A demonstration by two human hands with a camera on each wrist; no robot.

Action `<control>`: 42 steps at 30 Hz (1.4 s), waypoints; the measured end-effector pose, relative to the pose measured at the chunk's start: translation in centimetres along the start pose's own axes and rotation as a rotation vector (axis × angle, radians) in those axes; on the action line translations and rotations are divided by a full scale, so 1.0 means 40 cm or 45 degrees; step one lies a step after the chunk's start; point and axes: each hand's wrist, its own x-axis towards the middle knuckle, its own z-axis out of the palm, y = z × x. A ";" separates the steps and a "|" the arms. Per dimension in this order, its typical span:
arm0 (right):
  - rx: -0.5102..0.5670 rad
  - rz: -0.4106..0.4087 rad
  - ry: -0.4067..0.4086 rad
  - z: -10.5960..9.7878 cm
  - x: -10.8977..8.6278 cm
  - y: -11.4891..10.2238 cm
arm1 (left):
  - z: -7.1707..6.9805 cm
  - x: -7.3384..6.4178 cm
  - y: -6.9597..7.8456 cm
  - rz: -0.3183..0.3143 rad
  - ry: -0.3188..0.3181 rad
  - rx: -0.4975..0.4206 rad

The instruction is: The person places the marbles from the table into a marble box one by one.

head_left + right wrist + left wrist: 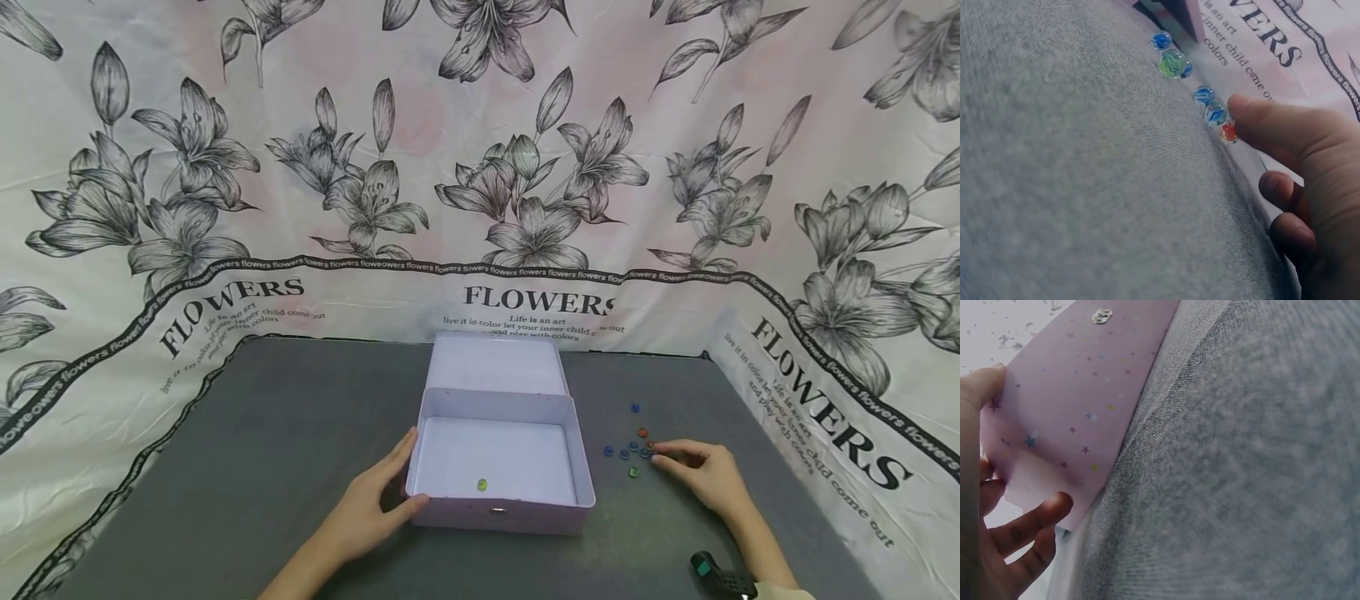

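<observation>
A lilac tin box (495,517) with small coloured stars stands with its lid (497,364) tipped back. One yellow-green marble (482,484) lies inside, near the front wall. My left hand (375,500) grips the box's front left corner, thumb on the front and fingers along the left side. To the right of the box, my right hand (708,475) reaches in among loose marbles. Its thumb and index fingertips are right at an orange marble (1228,132) and a blue marble (1215,114); I cannot tell whether they pinch one.
Several blue marbles, another orange marble (642,432) and a green marble (633,472) lie on the grey cloth (300,417) right of the box. A black device (722,575) sits by the right wrist. Flower-printed fabric (525,167) hangs behind and along both sides.
</observation>
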 end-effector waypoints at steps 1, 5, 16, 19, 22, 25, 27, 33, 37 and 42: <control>0.003 0.021 0.003 -0.001 0.001 -0.003 | -0.001 0.000 0.001 0.005 -0.001 0.017; 0.016 0.084 0.002 -0.003 0.008 -0.013 | -0.002 -0.001 0.002 0.013 -0.010 0.066; 0.084 0.029 0.047 0.025 0.045 -0.030 | -0.004 -0.008 0.000 0.010 -0.013 0.067; 0.088 0.008 0.045 0.035 0.057 -0.038 | -0.003 -0.007 0.000 0.003 -0.019 0.057; 0.119 0.003 0.041 0.044 0.073 -0.054 | -0.001 -0.007 0.001 0.005 -0.023 0.047; 0.153 0.017 0.040 0.057 0.092 -0.080 | 0.000 -0.005 0.003 0.012 -0.021 0.043; 0.157 0.019 0.043 0.068 0.106 -0.099 | -0.001 -0.004 0.004 0.018 -0.018 0.045; 0.163 0.004 0.049 0.102 0.146 -0.159 | -0.003 -0.002 0.003 0.006 -0.023 0.047; 0.208 -0.006 0.033 0.120 0.168 -0.201 | -0.002 -0.001 0.001 -0.003 -0.025 0.045; 0.230 -0.057 0.012 0.139 0.196 -0.244 | 0.000 0.001 0.000 0.020 -0.014 0.041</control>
